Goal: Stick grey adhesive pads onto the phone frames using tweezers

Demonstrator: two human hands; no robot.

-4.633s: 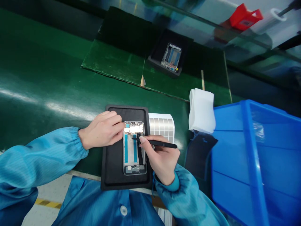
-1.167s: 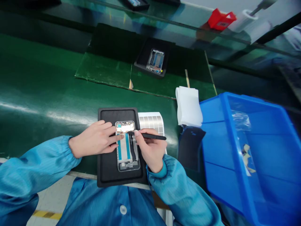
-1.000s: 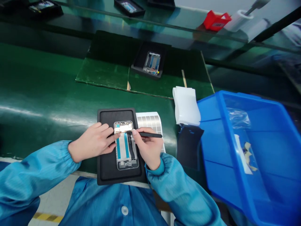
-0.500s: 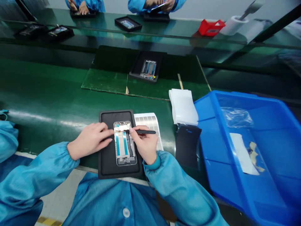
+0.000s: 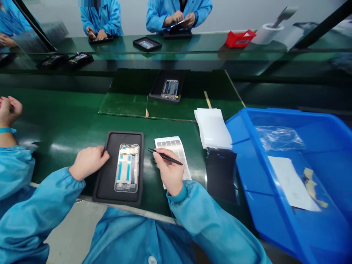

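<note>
**Entry one: what do the hands hold?**
Right hand: closed in a pen grip on a slim black pointed tool, tip out over the bench. Left hand: open and empty, fingers loosely curled, fingertips on the left rim of a black rubber tray.

**Entry two: where is the main piece?**
One phone frame, lying flat in the middle of the tray, teal strips running lengthwise. Neither hand touches it.

**Entry three: what lies about them?**
A sheet of silver labels, on the green bench mat just right of the tray, partly under the right hand. Next along, a stack of white wipes above a black pouch.

**Entry four: anything further right?**
A blue plastic bin, holding white paper, clear film and pale crumpled scraps.

**Entry five: and beyond?**
A second tray with another phone frame on a dark mat. Farther off, two co-workers in blue smocks work at trays; a third person's hand shows at the left edge.
</note>
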